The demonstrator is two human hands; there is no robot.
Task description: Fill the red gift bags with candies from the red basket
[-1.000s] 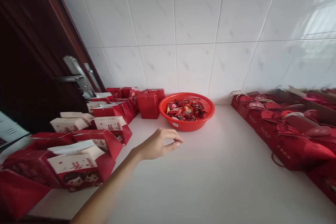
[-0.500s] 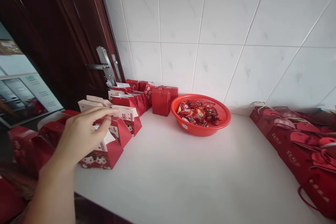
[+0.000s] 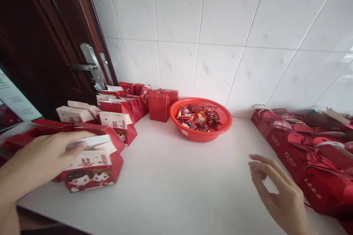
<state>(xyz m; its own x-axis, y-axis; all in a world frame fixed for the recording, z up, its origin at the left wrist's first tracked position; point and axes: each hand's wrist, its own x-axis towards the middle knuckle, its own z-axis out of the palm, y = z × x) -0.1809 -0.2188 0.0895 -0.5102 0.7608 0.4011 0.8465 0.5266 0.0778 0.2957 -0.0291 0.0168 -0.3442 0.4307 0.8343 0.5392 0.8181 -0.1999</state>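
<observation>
My left hand [image 3: 52,152] is at the top of the nearest red and cream paper gift box [image 3: 91,172], which has two cartoon faces on its front. The thumb and fingers close on its raised white top flap; part of the grip is hidden. At the right, my right hand [image 3: 281,191] hovers over the white tabletop [image 3: 187,183] with curved, parted fingers and nothing in them. A red plastic basket [image 3: 200,137] of wrapped candies [image 3: 201,117] stands between the hands, farther back, touched by neither.
Several more red boxes [image 3: 158,107] stand behind and beside the left hand, towards the wall. A row of filled red bags or boxes [image 3: 292,163] with cord handles lines the right side. Behind the table rise a tiled wall [image 3: 176,62] and a dark door [image 3: 41,44].
My left hand has come down and closed on the nearest gift box's flap. My right hand has entered from the lower right. The view has swung slightly right.
</observation>
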